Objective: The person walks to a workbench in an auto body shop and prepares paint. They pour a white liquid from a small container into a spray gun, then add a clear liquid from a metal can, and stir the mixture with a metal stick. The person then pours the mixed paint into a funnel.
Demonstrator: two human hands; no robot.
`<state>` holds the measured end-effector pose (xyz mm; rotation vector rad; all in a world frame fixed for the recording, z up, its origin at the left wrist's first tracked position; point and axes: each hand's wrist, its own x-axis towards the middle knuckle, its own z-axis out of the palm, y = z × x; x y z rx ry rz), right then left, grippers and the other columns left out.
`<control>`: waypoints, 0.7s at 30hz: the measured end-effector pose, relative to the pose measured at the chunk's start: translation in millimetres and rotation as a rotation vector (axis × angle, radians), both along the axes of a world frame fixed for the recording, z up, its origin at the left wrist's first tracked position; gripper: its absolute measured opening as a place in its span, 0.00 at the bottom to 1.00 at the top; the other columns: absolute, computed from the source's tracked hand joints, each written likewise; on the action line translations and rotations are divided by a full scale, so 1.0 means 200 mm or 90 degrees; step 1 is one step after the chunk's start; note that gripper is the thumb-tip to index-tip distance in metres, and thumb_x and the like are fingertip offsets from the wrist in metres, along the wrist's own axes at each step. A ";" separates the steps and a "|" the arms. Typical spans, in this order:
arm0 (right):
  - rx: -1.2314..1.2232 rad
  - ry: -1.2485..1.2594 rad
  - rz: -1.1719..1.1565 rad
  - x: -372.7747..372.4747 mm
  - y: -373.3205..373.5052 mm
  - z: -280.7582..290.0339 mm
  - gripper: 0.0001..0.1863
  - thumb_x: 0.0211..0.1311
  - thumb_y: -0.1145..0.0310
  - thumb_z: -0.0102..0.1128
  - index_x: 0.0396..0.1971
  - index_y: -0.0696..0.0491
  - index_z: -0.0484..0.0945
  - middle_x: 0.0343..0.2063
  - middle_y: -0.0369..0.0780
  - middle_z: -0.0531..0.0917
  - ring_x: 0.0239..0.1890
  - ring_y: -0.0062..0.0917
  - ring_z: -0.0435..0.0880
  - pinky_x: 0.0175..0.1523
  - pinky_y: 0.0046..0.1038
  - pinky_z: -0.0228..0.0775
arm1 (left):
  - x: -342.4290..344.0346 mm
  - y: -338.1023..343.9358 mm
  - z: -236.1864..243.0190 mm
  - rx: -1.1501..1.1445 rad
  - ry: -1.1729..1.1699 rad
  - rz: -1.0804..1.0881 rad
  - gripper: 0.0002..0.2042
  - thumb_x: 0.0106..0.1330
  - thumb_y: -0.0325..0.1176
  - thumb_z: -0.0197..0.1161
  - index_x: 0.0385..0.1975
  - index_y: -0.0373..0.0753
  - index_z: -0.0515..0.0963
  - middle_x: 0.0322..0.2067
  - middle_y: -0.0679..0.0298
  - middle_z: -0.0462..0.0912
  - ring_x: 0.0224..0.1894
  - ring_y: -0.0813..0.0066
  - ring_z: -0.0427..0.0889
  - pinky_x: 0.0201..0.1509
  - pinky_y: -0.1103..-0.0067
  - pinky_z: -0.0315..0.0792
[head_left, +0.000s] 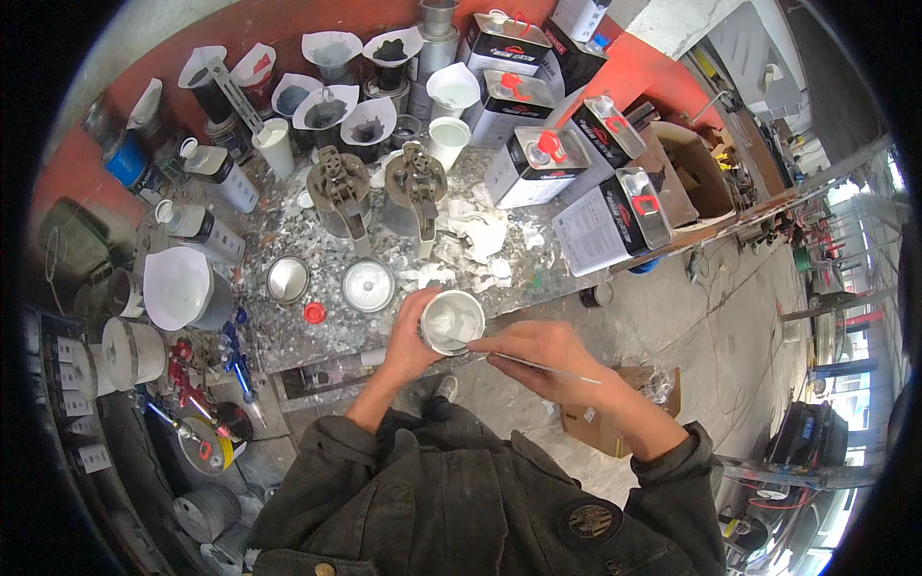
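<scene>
My left hand (407, 348) is wrapped round the side of an open cup (452, 298) with pale grey-white matter inside, held just off the bench's front edge. A thin, pale stirring stick (567, 373) is pinched in my right hand (540, 357); its lower end reaches over the near rim into the cup, and the other end sticks out past my wrist. On the bench beyond the cup lie a round tin with a silvery top (369, 285), a smaller round tin (288, 279) and a red cap (314, 313).
The paint-spattered bench (279, 230) carries two lidded cans with handles (338, 197), crumpled white paper (480, 232) and cups with paper strainers (331, 55). Rectangular metal cans (538, 168) crowd its right side. Spray guns (235, 360) hang at left. A cardboard box (600, 427) sits on the floor.
</scene>
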<state>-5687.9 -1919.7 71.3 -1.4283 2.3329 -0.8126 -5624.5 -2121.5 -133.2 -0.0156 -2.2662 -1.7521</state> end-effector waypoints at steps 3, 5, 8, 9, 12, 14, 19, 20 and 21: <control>-0.078 -0.030 -0.053 0.03 -0.01 -0.01 0.19 0.63 0.73 0.67 0.55 0.47 0.83 0.31 0.41 0.85 0.32 0.38 0.85 0.35 0.37 0.75 | 0.02 0.01 -0.02 0.014 0.000 0.010 0.41 0.41 0.28 0.86 0.61 0.41 0.73 0.62 0.56 0.73 0.66 0.52 0.72 0.70 0.65 0.67; -0.133 -0.010 -0.096 0.04 -0.01 -0.02 0.19 0.62 0.77 0.67 0.54 0.49 0.84 0.31 0.42 0.85 0.32 0.38 0.84 0.36 0.35 0.74 | 0.02 0.02 -0.03 0.021 -0.009 0.015 0.41 0.41 0.28 0.85 0.61 0.41 0.73 0.62 0.56 0.73 0.66 0.52 0.72 0.70 0.65 0.67; -0.069 0.041 -0.090 0.03 0.00 0.00 0.19 0.62 0.77 0.68 0.53 0.51 0.84 0.32 0.42 0.86 0.32 0.38 0.84 0.36 0.34 0.74 | 0.02 0.02 -0.02 0.039 -0.016 0.015 0.41 0.41 0.28 0.85 0.61 0.41 0.73 0.61 0.55 0.73 0.67 0.52 0.71 0.70 0.65 0.67; -0.046 0.026 -0.099 0.04 0.00 -0.01 0.18 0.63 0.76 0.67 0.53 0.51 0.84 0.33 0.42 0.87 0.32 0.36 0.85 0.36 0.34 0.74 | 0.03 0.01 -0.01 0.046 -0.018 0.013 0.41 0.41 0.28 0.85 0.61 0.41 0.73 0.61 0.55 0.73 0.67 0.52 0.71 0.70 0.65 0.67; -0.053 -0.058 -0.134 0.09 -0.01 -0.07 0.15 0.67 0.73 0.66 0.52 0.52 0.83 0.34 0.41 0.87 0.32 0.30 0.85 0.37 0.33 0.75 | 0.02 0.00 -0.03 0.038 -0.034 0.025 0.42 0.41 0.28 0.85 0.62 0.40 0.72 0.61 0.55 0.73 0.66 0.52 0.71 0.70 0.65 0.67; -0.139 -0.135 -0.208 0.12 0.03 -0.14 0.13 0.71 0.70 0.64 0.53 0.53 0.83 0.34 0.39 0.88 0.31 0.25 0.85 0.37 0.31 0.76 | -0.01 0.04 -0.06 0.015 -0.029 0.037 0.43 0.40 0.28 0.85 0.62 0.39 0.71 0.60 0.55 0.73 0.66 0.53 0.72 0.70 0.65 0.67; -0.237 -0.318 -0.504 0.20 0.10 -0.17 0.13 0.75 0.65 0.60 0.54 0.52 0.79 0.31 0.34 0.83 0.30 0.18 0.81 0.37 0.25 0.75 | -0.07 0.15 -0.17 0.040 -0.020 0.032 0.41 0.43 0.27 0.83 0.62 0.38 0.71 0.58 0.54 0.74 0.62 0.54 0.74 0.68 0.65 0.68; -0.289 -0.365 -0.577 0.20 0.13 -0.20 0.13 0.75 0.64 0.60 0.54 0.52 0.78 0.31 0.34 0.82 0.30 0.17 0.81 0.37 0.24 0.74 | -0.09 0.19 -0.15 0.037 -0.012 0.014 0.40 0.43 0.27 0.82 0.62 0.38 0.71 0.57 0.54 0.74 0.62 0.54 0.74 0.68 0.66 0.68; -0.288 -0.346 -0.582 0.19 0.15 -0.21 0.13 0.75 0.64 0.60 0.53 0.52 0.78 0.31 0.34 0.82 0.30 0.17 0.80 0.37 0.23 0.74 | -0.09 0.19 -0.11 0.024 -0.009 0.009 0.40 0.44 0.26 0.82 0.62 0.38 0.71 0.57 0.55 0.74 0.62 0.55 0.74 0.67 0.66 0.68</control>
